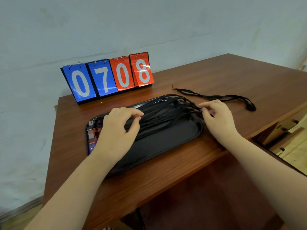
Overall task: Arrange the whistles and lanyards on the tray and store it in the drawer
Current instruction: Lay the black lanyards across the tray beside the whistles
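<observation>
A black tray (166, 143) lies on the brown desk. Several black lanyards (167, 110) stretch lengthwise across its far half. At the tray's left end, shiny whistles (93, 130) show partly behind my left hand (119, 130). That hand rests over the lanyards with its fingers bent, thumb and forefinger touching the cords. My right hand (217, 115) is at the tray's right end, its fingertips pinching the lanyards' ends. One more black lanyard (216, 97) lies loose on the desk beyond the tray, with a dark lump (250, 107) at its right end.
A flip scoreboard (108, 78) reading 0708 stands at the back of the desk (182, 171) near the wall. To the right, an open drawer (285, 135) shows wooden pieces inside. The desk's front edge runs just below the tray.
</observation>
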Motion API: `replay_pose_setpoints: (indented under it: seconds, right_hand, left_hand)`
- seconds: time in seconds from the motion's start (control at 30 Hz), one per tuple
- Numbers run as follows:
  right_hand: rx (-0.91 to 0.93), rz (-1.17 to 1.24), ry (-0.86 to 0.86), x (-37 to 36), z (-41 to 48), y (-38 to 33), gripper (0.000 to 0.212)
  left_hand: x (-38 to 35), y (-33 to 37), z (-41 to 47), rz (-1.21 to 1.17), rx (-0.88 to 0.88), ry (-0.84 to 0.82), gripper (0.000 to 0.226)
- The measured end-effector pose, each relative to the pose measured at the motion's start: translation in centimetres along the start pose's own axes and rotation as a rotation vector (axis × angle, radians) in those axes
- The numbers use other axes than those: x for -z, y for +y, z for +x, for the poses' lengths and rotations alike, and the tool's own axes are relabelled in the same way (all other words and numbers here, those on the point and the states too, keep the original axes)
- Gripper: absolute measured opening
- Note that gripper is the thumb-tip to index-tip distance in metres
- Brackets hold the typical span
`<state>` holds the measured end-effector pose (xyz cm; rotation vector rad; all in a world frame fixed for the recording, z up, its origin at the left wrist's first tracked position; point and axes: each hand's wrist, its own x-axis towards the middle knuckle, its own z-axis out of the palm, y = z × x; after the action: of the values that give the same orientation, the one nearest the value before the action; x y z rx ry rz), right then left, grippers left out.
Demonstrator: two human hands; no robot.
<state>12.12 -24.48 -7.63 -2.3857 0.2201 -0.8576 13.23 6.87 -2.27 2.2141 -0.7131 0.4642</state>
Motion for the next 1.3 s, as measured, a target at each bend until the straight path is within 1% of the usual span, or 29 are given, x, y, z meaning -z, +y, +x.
replay_pose_setpoints:
  seconds: [0.13,0.2,0.27,0.37,0.5,0.57,0.67,0.7,0.8,0.87,0.97,1.07,1.13,1.3]
  right_hand:
    - [-0.118,-0.009,0.018,1.0,2.4,1.5,0.021]
    - [-0.183,-0.028,0.008,1.3,4.1,2.6,0.021]
    - [-0.234,-0.091,-0.018,1.3,5.7,3.9,0.023]
    - [-0.262,-0.17,-0.087,0.8,7.5,5.4,0.033]
    - [-0.311,-0.241,-0.199,-0.2,8.3,6.2,0.047]
    - [-0.331,-0.282,-0.228,-0.3,8.5,6.1,0.043]
    - [-0.365,-0.361,-0.297,0.0,8.8,5.5,0.027]
    - [-0.367,-0.395,-0.316,0.0,8.8,5.3,0.025]
    - [-0.386,-0.452,-0.36,0.1,8.6,4.7,0.028]
    - [-0.372,-0.444,-0.346,0.5,8.5,4.2,0.031]
    - [-0.317,-0.363,-0.223,1.6,8.7,2.3,0.027]
    - [-0.306,-0.115,-0.156,2.4,9.0,-0.7,0.015]
    - [-0.275,0.033,-0.089,2.9,9.4,-2.8,0.011]
    - [-0.118,0.277,0.093,5.1,10.1,-8.2,0.016]
  left_hand:
    - [-3.9,1.8,3.6,0.04,-0.082,-0.182,0.022]
    - [-6.1,2.5,5.3,0.055,-0.116,-0.247,0.022]
    - [-8.1,3.2,7.0,0.064,-0.122,-0.301,0.023]
    - [-10.9,4.1,8.9,0.072,-0.107,-0.37,0.024]
    - [-13.5,5.1,9.8,0.076,-0.105,-0.405,0.025]
    - [-14.1,5.3,9.8,0.079,-0.107,-0.417,0.026]
    - [-14.1,5.3,9.4,0.073,-0.103,-0.424,0.027]
    - [-13.9,5.3,9.2,0.075,-0.099,-0.421,0.027]
    - [-13.0,5.1,8.7,0.083,-0.077,-0.414,0.027]
    - [-12.3,5.1,8.5,0.077,-0.067,-0.414,0.026]
    - [-10.9,5.5,8.4,0.064,-0.057,-0.392,0.026]
    - [-9.4,6.2,8.3,0.01,-0.011,-0.37,0.027]
    - [-8.4,6.6,8.4,-0.033,0.031,-0.358,0.029]
    - [-5.8,6.8,8.0,-0.129,0.09,-0.332,0.044]
